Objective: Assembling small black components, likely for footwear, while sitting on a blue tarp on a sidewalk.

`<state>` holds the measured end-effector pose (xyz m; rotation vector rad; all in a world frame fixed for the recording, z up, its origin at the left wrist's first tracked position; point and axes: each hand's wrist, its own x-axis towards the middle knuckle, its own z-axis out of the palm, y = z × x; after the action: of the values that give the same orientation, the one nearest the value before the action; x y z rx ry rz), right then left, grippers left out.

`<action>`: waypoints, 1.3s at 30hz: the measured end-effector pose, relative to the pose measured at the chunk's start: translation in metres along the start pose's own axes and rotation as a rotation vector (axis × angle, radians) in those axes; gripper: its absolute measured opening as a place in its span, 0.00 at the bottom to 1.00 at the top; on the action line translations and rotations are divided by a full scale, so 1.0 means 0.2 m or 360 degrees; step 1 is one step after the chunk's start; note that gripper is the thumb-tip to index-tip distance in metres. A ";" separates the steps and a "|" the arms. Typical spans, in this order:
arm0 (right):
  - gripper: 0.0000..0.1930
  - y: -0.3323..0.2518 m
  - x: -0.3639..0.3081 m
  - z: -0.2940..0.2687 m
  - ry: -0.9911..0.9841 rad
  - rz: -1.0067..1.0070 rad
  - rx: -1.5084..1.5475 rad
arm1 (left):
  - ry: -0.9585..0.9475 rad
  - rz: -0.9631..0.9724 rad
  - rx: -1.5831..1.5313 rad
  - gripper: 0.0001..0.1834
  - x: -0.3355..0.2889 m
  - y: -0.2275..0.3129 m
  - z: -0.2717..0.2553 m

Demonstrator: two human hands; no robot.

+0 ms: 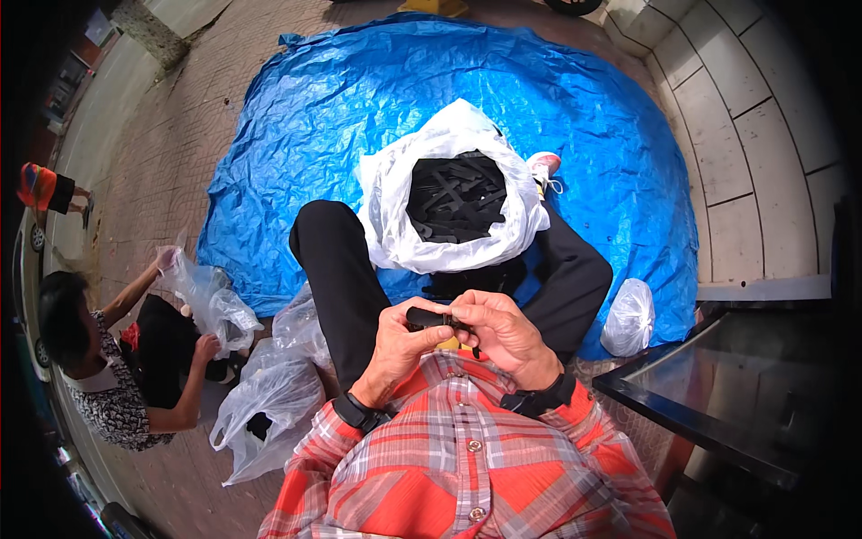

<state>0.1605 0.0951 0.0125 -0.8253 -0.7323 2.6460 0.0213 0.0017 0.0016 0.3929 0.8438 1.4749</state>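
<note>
Just above my lap, my left hand [395, 346] and my right hand [509, 338] meet with fingers pinched. Between them is a short, dark black piece [426, 318], its left end lying along my left thumb. Its exact kind is too small to make out, and my right fingers cover its other end. Beyond my hands, between my knees, stands a white plastic sack [384, 198] with its mouth rolled open. Many flat black strips [456, 198] lie jumbled inside. More black material [485, 280] shows below the sack's near edge, partly hidden by my hands.
A wrinkled blue tarp [620, 180] spreads under the sack. At left, a co-worker [117, 377] handles a clear plastic bag [211, 301]; another clear bag [269, 409] stands beside my left leg. Right of me are a tied white bag [630, 319] and a dark-framed table [709, 404].
</note>
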 end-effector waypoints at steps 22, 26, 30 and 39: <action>0.07 -0.04 -0.06 0.04 0.0132 -0.0036 -0.1025 | -0.0337 0.0118 0.0624 0.15 0.02 0.08 -0.02; 0.08 0.01 -0.02 0.00 0.0147 -0.0246 -0.1126 | -0.0017 -0.0011 0.0509 0.14 0.00 0.05 -0.02; 0.10 0.05 0.02 0.04 0.0290 -0.0373 -0.1336 | 0.0015 0.0093 0.0719 0.14 -0.02 0.00 -0.09; 0.13 0.08 0.02 0.00 0.0421 -0.0664 -0.1679 | 0.0095 0.0094 0.0735 0.13 -0.02 0.06 -0.04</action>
<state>0.1559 0.0838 0.0015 -1.0452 -1.9900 1.6215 0.0088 -0.0037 0.0055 0.7241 1.2330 1.3432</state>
